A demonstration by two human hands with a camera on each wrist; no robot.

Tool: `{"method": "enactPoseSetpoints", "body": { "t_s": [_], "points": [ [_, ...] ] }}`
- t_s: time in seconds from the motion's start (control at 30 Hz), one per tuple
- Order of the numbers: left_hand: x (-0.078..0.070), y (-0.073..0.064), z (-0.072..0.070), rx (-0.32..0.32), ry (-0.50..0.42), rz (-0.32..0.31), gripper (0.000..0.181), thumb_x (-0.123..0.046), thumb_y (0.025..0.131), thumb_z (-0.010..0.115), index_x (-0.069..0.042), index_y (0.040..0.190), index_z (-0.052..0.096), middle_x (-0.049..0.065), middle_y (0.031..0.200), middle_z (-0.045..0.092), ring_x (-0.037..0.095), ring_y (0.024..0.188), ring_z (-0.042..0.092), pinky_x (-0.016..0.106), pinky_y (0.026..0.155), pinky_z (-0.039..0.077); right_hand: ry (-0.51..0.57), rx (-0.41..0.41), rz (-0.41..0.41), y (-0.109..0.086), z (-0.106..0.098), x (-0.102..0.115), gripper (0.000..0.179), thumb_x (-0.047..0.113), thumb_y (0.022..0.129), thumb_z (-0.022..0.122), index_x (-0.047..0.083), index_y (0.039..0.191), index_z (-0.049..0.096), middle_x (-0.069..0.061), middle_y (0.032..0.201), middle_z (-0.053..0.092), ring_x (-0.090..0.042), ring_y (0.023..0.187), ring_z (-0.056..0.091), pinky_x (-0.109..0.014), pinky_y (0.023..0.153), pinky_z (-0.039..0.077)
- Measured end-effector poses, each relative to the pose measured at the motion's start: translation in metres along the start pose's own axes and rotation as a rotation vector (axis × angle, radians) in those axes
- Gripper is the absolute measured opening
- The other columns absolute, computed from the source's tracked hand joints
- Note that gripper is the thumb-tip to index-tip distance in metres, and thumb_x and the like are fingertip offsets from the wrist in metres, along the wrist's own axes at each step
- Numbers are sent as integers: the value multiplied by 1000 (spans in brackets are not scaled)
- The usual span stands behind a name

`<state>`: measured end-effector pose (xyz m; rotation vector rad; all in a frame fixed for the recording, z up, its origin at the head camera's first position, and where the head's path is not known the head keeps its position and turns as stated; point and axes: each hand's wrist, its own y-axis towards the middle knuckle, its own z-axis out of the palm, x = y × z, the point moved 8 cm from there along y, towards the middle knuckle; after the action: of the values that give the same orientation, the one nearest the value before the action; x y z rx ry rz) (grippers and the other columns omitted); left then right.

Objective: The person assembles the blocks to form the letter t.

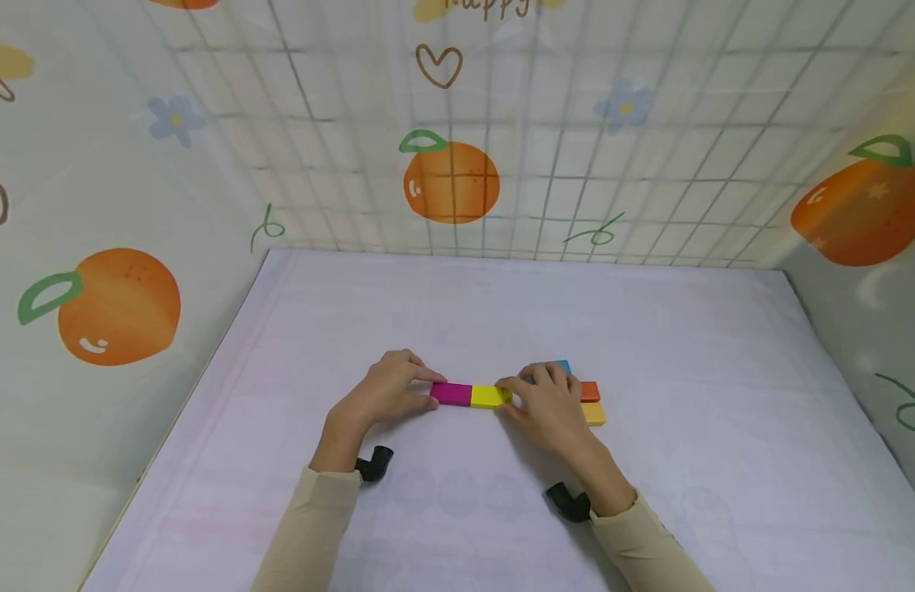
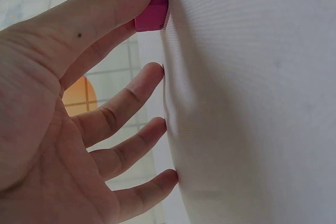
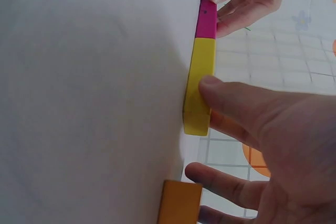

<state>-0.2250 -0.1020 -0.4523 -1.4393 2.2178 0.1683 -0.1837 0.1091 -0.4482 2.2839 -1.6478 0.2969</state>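
Note:
A magenta block and a yellow block lie end to end on the white tabletop, their short ends meeting. My left hand pinches the outer end of the magenta block between thumb and index finger, its other fingertips resting on the table in the left wrist view. At the far end, my right hand pinches the yellow block between thumb and index finger. Partly covered by the right hand are a blue block, a red-orange block and a light orange block.
The white tabletop is bounded by a back wall and side walls of cloth printed with oranges. Black curved pieces sit beside each wrist, at the sleeve cuffs.

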Motion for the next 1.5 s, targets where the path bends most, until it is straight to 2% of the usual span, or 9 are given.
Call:
{"method": "enactPoseSetpoints", "body": {
  "t_s": [0.2,0.47,0.63,0.83,0.97,1.13,1.27,1.5],
  "points": [
    [2,-1,4,0,-1,-7,36,-28,84,83,-34,119,75,0,118,59,22,115,49,43,92,43,-1,10,5,-2,4,-1,31,34,87,79,30,117,73,-10,120,59,-42,123,41,-65,94,33],
    [0,0,1,-7,4,12,37,-29,84,82,-33,120,74,1,119,59,23,116,48,44,94,42,1,-6,-1,-1,0,0,34,33,86,80,29,118,72,-12,120,59,-42,123,41,-65,95,33],
    [3,0,2,-3,0,9,38,-29,84,82,-33,121,74,2,119,59,24,115,49,44,95,41,17,16,7,2,0,0,43,35,87,79,24,127,67,-14,126,57,-43,124,41,-65,97,32],
    [3,-1,1,-2,-1,7,38,-28,85,81,-33,122,74,2,119,59,23,115,48,43,95,41,68,22,29,2,-11,-6,54,37,88,78,19,135,61,-16,132,54,-43,126,41,-65,98,32],
    [3,0,1,-2,-4,7,38,-28,85,82,-33,122,74,1,119,58,23,116,48,43,94,41,138,33,-3,0,-24,-16,49,33,89,77,17,133,63,-15,132,53,-43,125,41,-65,98,30],
    [3,1,2,-4,-7,10,38,-29,85,82,-34,122,74,1,120,58,23,117,47,43,94,40,249,87,-65,-5,-43,-37,37,24,90,77,14,125,70,-14,129,56,-42,119,44,-62,96,32],
    [3,2,3,-3,-1,12,38,-29,84,82,-34,121,74,0,119,58,22,116,48,42,94,40,279,119,-53,-9,-53,-56,31,23,90,77,14,120,73,-15,128,57,-41,116,45,-59,93,34],
    [4,2,3,4,-4,-3,38,-30,85,81,-35,122,74,0,119,58,22,116,47,43,95,40,279,125,-12,-14,-64,-77,26,17,91,75,13,117,74,-16,123,60,-38,114,47,-55,90,38]
  ]
}}
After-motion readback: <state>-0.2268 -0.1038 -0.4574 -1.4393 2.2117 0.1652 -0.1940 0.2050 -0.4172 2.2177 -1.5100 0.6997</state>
